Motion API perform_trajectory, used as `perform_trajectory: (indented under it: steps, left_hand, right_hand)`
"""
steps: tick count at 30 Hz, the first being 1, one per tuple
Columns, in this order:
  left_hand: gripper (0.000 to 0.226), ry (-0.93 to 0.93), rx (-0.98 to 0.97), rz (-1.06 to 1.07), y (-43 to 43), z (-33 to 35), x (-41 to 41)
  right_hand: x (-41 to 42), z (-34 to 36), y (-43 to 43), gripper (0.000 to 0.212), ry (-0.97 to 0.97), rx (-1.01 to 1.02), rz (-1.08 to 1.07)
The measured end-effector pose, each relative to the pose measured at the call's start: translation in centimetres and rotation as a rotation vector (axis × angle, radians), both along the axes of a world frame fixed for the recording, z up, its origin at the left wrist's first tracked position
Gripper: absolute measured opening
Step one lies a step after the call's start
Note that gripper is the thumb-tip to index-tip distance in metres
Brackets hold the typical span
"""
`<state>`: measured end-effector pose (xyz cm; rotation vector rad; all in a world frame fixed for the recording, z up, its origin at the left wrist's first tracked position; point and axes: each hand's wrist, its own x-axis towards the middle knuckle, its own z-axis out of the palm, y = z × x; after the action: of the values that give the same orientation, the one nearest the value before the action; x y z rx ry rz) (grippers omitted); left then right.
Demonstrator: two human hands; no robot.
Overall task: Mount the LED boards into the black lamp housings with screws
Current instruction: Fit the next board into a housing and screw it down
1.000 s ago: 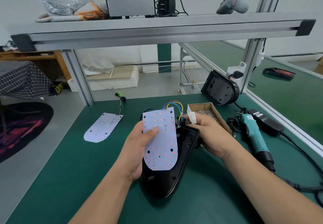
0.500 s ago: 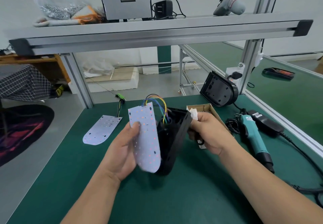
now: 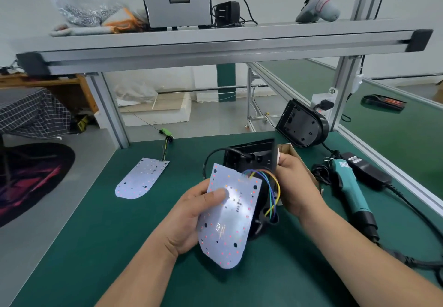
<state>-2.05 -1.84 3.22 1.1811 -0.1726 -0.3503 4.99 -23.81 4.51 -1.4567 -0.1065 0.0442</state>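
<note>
Left hand (image 3: 191,215) pinches the white round-ended LED board (image 3: 227,218), thumb on its face, fingers curled behind. Right hand (image 3: 294,184) clamps the black plastic lamp housing (image 3: 249,158), which is tilted on edge over the middle of the green bench (image 3: 119,246), just behind the board. Coloured wires (image 3: 270,198) join the two. A second white LED board (image 3: 141,178) lies flat toward the far left edge.

I see a green table (image 3: 96,246). The board (image 3: 227,225) is white with little red and orange dots. Its wires (image 3: 270,195) are blue, green and yellow. The lamp shell (image 3: 249,153) is black. The screwdriver (image 3: 348,186) is blue-green and black. A dark cloth (image 3: 31,112) has white checks.
</note>
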Motion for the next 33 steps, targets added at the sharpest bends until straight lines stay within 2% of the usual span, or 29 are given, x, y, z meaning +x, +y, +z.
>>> perform_trajectory:
  steps: [3,8,11,12,15,17,18,20,22,25,27,29,30,33]
  left_hand:
    - [0.069,-0.009,-0.082,0.103,0.3,0.5,0.1]
    - [0.058,-0.039,-0.078,0.222,0.4,0.9,-0.2]
    - [0.051,-0.029,-0.254,0.324,0.8,1.0,0.2]
    - [0.046,-0.033,-0.322,0.373,1.5,1.1,0.4]
    - [0.039,-0.024,-0.354,0.555,4.1,1.6,1.0]
    - [0.045,0.001,-0.298,0.578,4.4,1.7,1.0]
    - [0.049,0.012,-0.253,0.579,4.0,1.6,1.0]
    - [0.048,0.004,-0.151,0.551,3.0,1.2,0.9]
    - [0.04,-0.037,-0.081,0.501,1.8,0.9,0.7]
    - [0.038,-0.055,-0.085,0.417,0.4,0.3,0.4]
    - [0.039,-0.038,-0.112,0.352,-0.1,0.0,0.2]
    - [0.042,-0.024,-0.13,0.276,-0.5,0.1,-0.1]
    - [0.046,-0.021,-0.136,0.244,-0.6,0.3,-0.3]
    - [0.065,-0.013,-0.136,0.198,-0.8,0.3,-0.3]
  right_hand:
    - [0.0,-0.2,-0.1,0.019,-0.128,-0.232,-0.049]
    - [0.1,0.1,-0.4,0.017,-0.282,-0.523,-0.063]
    - [0.8,0.2,-1.8,0.033,-0.311,-0.579,-0.138]
    - [1.1,0.2,-2.6,0.033,-0.298,-0.579,-0.173]
    - [2.2,0.3,-5.2,0.025,-0.207,-0.392,-0.308]
    - [2.6,0.7,-6.1,0.023,-0.15,-0.175,-0.406]
    - [2.6,0.8,-6.1,0.02,-0.152,-0.128,-0.42]
    - [2.3,0.7,-5.4,0.014,-0.156,-0.165,-0.335]
    - [1.6,0.2,-3.8,0.024,-0.128,-0.291,-0.179]
    - [0.6,-0.1,-1.9,0.026,-0.105,-0.349,0.043]
    - [0.0,0.0,-1.5,0.02,-0.114,-0.283,0.182]
    - [-0.3,0.0,-1.2,0.009,-0.195,-0.133,0.239]
    - [-0.4,-0.2,-1.0,0.011,-0.241,-0.024,0.248]
    - [-0.5,-0.9,0.2,0.038,-0.273,0.188,0.311]
